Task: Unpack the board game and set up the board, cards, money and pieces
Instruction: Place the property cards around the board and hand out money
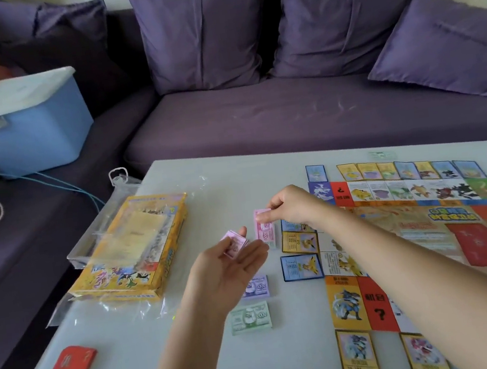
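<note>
Pink stack lies on the table just left of the board, long axis pointing away from the person. Right hand pinches 1 pink note directly above it; left hand, just nearer, grips a small pink wad.

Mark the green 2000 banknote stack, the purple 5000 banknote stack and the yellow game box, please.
green 2000 banknote stack point(250, 317): head view, middle of the top note.
purple 5000 banknote stack point(258, 287): head view, visible part of the top note.
yellow game box point(169, 254): head view, its right side wall.
</note>
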Available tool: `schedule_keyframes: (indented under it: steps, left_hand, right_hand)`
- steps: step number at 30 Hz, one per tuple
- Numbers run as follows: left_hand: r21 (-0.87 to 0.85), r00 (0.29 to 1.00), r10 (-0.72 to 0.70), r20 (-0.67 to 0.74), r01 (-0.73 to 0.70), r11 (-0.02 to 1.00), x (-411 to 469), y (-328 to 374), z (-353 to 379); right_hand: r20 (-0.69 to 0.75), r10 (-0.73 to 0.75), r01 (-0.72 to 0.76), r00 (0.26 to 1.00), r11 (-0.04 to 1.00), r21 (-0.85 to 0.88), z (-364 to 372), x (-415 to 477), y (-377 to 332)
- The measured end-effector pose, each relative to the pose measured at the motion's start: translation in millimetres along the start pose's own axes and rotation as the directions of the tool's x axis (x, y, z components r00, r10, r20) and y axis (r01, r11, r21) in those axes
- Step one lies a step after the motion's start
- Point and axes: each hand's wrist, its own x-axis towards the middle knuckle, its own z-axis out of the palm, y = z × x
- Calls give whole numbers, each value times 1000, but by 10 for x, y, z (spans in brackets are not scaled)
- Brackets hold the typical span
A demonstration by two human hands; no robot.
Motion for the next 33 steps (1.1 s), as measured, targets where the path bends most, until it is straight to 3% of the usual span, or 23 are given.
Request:
schedule_keyframes:
  steps: [5,10,20,28,33]
  left_hand:
    - [-41,998,-61,21,62,997,74,-19,5]
    - [-65,994,-96,55,100,993,93,-13,66]
    - [-57,994,-102,-28,100,993,98,-47,58]
    - [-83,993,-112,-20,110,990,105,-43,39]
    - [-86,994,-106,-19,104,991,92,-50,45]
  right_hand:
    - [31,-18,21,999,995,-93,-24,28,-52]
    - [28,-23,25,999,997,-76,-4,51,-6]
    - [21,-8,10,1000,992,-129,45,99,90]
    - [-43,-102,81,994,932,-352,6,54,41]
    - [-93,-62,19,994,916,-401,63,181,107]
